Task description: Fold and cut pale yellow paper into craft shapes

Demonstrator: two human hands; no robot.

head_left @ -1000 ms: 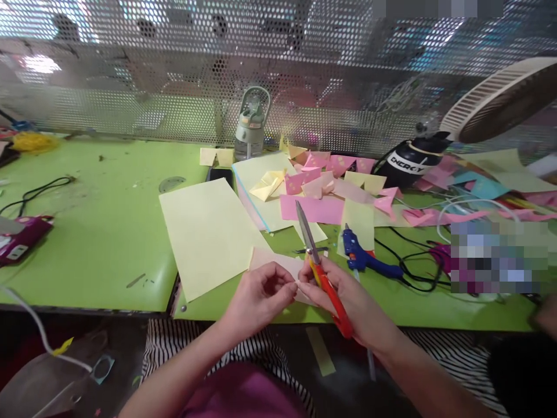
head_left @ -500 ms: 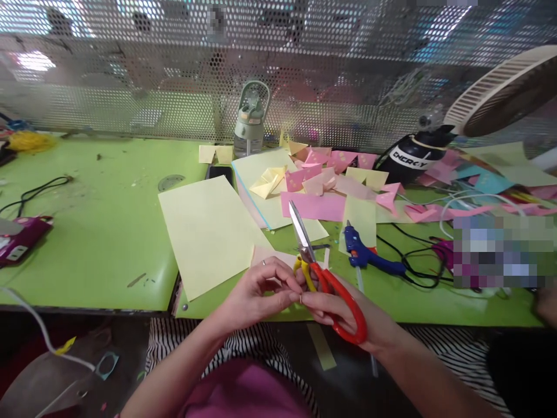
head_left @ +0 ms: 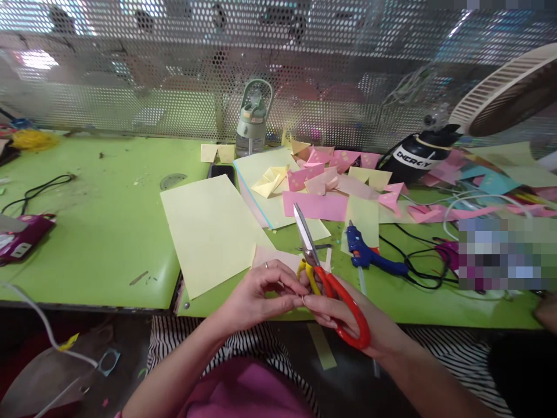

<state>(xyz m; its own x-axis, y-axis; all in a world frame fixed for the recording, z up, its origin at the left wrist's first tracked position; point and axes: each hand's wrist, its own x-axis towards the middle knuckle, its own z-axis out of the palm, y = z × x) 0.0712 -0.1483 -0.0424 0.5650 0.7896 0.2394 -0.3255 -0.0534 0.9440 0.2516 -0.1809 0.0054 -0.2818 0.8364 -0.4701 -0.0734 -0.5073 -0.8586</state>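
Note:
My right hand (head_left: 337, 310) holds a pair of red-handled scissors (head_left: 311, 248), with the blades pointing away from me and pressed together. Its thumb and finger meet the fingertips of my left hand (head_left: 265, 293). Between the two pinches is a tiny pale sliver, too small to name. My left hand is closed in this pinch and wears a ring. Just behind the scissors, a yellow curved handle (head_left: 312, 278) shows; the rest of that tool is hidden. Under and beyond my left fingers lies a pale pink paper piece (head_left: 272, 256).
A large pale yellow sheet (head_left: 213, 232) lies left of my hands. On the right is a blue glue gun (head_left: 369, 255) with its cable. Folded pink and yellow papers (head_left: 322, 180), a water bottle (head_left: 251, 125) and a fan (head_left: 500, 93) stand behind, before a perforated metal screen (head_left: 174, 75).
Both hands hold nearly the same pose, fingertips still together. The whole view has shifted slightly, so things appear a little further right.

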